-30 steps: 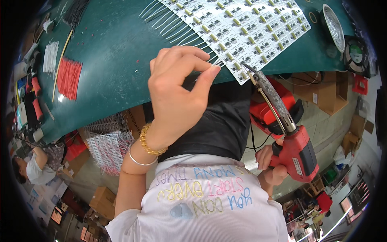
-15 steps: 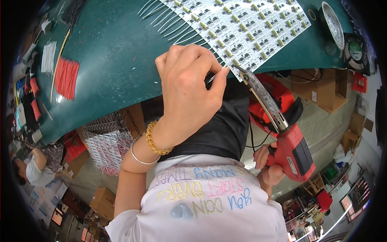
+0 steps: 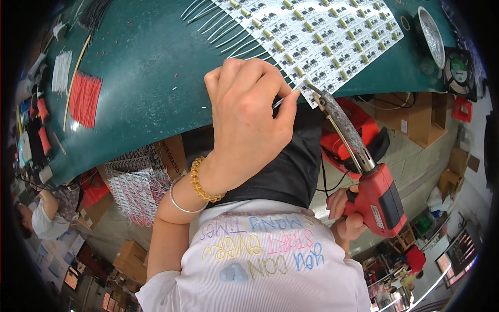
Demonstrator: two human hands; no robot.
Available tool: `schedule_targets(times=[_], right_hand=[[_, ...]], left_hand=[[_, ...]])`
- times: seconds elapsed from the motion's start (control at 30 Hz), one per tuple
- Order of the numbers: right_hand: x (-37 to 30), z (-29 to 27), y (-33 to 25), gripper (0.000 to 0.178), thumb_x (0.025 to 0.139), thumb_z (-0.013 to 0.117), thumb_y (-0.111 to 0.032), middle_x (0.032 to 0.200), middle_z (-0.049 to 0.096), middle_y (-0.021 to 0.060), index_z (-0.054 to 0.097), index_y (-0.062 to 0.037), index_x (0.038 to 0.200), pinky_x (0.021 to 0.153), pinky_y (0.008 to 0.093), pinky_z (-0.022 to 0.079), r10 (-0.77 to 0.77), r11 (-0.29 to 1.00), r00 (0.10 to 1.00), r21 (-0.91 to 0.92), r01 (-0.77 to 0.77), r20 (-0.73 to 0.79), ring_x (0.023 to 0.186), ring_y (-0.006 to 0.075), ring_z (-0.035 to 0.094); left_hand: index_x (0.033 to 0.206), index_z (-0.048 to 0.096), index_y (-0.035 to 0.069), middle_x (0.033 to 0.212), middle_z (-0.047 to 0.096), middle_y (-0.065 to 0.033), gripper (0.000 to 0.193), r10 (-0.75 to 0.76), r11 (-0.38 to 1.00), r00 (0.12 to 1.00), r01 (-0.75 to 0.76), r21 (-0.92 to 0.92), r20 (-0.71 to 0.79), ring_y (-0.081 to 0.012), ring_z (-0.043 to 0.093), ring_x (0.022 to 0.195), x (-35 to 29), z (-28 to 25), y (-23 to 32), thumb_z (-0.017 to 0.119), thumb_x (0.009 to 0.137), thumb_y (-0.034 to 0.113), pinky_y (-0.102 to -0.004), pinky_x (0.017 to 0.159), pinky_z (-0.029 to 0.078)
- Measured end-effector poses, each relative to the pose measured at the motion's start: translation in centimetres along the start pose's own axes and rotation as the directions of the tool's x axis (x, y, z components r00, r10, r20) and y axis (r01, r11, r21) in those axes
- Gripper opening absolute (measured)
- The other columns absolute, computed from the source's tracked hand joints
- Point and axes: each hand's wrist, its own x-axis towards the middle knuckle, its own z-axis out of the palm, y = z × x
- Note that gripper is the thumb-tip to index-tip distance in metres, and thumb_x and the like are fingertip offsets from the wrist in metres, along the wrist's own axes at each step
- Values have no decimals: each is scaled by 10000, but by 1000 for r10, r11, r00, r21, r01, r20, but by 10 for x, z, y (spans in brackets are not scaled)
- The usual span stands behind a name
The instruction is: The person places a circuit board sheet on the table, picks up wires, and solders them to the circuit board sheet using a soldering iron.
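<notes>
Left hand [image 3: 252, 112] is reaching over the near edge of the table [image 3: 150, 73], centre of the frame; its fingers are closing narrowly, thumb against forefinger, and are holding a thin white wire [image 3: 278, 103] at the lower corner of the circuit board panel [image 3: 322, 36]; the panel is lying at the upper centre of the frame, slanting, rows of yellow components showing; other white leads [image 3: 226, 35] are fanning out from its left edge.

Right hand [image 3: 345, 213] is gripping a red-and-black soldering gun [image 3: 383, 200], lower right of centre, fingers wrapping its handle; the barrel is pointing up and left, its dark tip [image 3: 311, 87] sitting at the same corner, just beside the left fingertips; whether the tip is touching the board, cannot tell.

Upper left: a bundle of red wires [image 3: 86, 100] is lying beside a yellow stick [image 3: 77, 80]; a bundle of white wires [image 3: 62, 72] is resting across the stick from it; upper right: a metal dish [image 3: 431, 39] is standing near the table's right end.
</notes>
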Motion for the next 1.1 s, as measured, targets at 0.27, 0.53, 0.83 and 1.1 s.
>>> schedule_targets(times=[0.27, 0.53, 0.83, 1.1], right_hand=[[6, -7, 6, 773, 810, 581, -611, 477, 432, -13, 422, 43, 1190, 420, 270, 377, -37, 998, 993, 51, 31, 110, 383, 122, 435], [3, -21, 13, 800, 808, 576, -621, 475, 432, -9, 409, 49, 1212, 410, 269, 374, -52, 993, 995, 111, 42, 87, 375, 125, 427], [-8, -30, 9, 838, 778, 594, -646, 477, 435, -9, 416, 34, 1235, 417, 275, 356, 21, 990, 1000, 138, -23, 21, 390, 130, 432], [-9, -19, 3, 857, 768, 586, -663, 484, 440, -24, 422, 22, 1256, 431, 274, 356, 71, 996, 994, 49, -75, 80, 399, 118, 433]], left_hand=[[692, 629, 78, 819, 623, -2, 121, 16, 1000, 1000, -16, -3, -16, -186, 551, 782, -1, -3, 0, 747, 693, 53, -316, 772, 359], [730, 675, 30, 694, 641, -35, 100, 51, 992, 995, -61, -109, -89, -175, 560, 663, 0, -20, 8, 764, 685, 28, -312, 792, 405], [703, 650, 54, 646, 577, -18, 101, 16, 997, 999, -18, -71, -33, -193, 521, 657, -12, -2, 11, 751, 712, 62, -322, 783, 356], [699, 636, 70, 638, 559, -7, 106, 100, 995, 995, -100, -15, -29, -198, 518, 684, -14, 3, 8, 739, 721, 60, -346, 801, 338]])
